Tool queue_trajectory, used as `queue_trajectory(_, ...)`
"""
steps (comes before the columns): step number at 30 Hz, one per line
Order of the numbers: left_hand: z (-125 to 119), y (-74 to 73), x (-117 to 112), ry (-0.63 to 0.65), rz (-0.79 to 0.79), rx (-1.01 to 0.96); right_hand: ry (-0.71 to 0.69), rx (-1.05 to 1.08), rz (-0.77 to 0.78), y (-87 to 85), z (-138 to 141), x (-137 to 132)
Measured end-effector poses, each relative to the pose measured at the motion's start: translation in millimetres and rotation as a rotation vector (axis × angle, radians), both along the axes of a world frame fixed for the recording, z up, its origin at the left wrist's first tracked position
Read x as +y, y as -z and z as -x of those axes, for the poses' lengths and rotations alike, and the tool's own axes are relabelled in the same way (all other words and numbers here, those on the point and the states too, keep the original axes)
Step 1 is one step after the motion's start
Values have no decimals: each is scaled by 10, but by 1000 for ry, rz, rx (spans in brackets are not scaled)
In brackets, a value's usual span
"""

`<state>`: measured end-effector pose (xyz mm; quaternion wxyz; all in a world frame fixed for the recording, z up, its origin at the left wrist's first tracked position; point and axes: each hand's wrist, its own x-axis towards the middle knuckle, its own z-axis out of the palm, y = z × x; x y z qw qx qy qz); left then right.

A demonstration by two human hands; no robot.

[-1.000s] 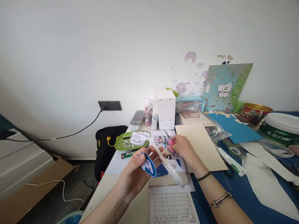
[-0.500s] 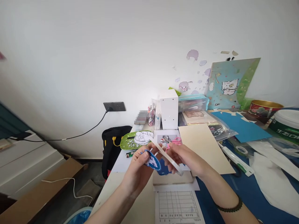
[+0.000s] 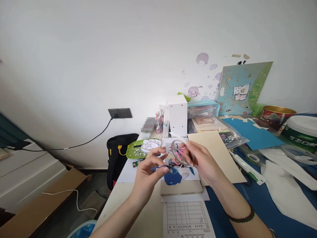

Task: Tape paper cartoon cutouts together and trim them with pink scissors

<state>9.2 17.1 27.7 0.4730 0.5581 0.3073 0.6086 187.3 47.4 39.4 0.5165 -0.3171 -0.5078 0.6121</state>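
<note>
My left hand (image 3: 148,173) pinches a blue paper cutout (image 3: 170,169) by its edge between thumb and fingers; it is seen nearly edge-on. My right hand (image 3: 201,160) holds a thin roll of tape (image 3: 172,152), its ring turned toward me and a pale loose end sticking up at the top left. The hands are apart, above the desk. Below them lie a dark blue paper scrap (image 3: 172,179) and pink-handled scissors (image 3: 177,161), partly hidden by the ring. A printed grid sheet (image 3: 184,215) lies closer to me.
Left of the hands is a green tray (image 3: 132,152) with paper cutouts. A white box (image 3: 177,115) stands behind. To the right are a cream sheet (image 3: 210,148), blue paper (image 3: 255,134), a white-lidded tub (image 3: 302,132) and a box cutter (image 3: 249,168).
My hands have moved apart. The tape roll has turned from edge-on to showing its ring, and the cutout has tilted from face-up to nearly edge-on.
</note>
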Motion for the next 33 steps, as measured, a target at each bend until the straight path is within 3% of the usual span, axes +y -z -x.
queue_trajectory(5,49,69,43,-287,-434,437,158,45,-20,39,-32,69)
queue_trajectory(8,53,75,20,-432,-760,719,160,104,-69,76,-3,95)
queue_trajectory(11,24,87,-28,-519,-911,822,128,146,-92,94,37,91)
queue_trajectory(14,3,117,-50,-565,-897,805,59,113,-53,95,76,54)
queue_trajectory(19,28,167,-17,-488,-701,650,-164,38,-12,108,115,-9)
queue_trajectory(25,40,185,13,-449,-597,578,-216,37,28,137,104,5)
queue_trajectory(33,32,206,25,-457,-623,624,-191,-7,55,73,98,-7)
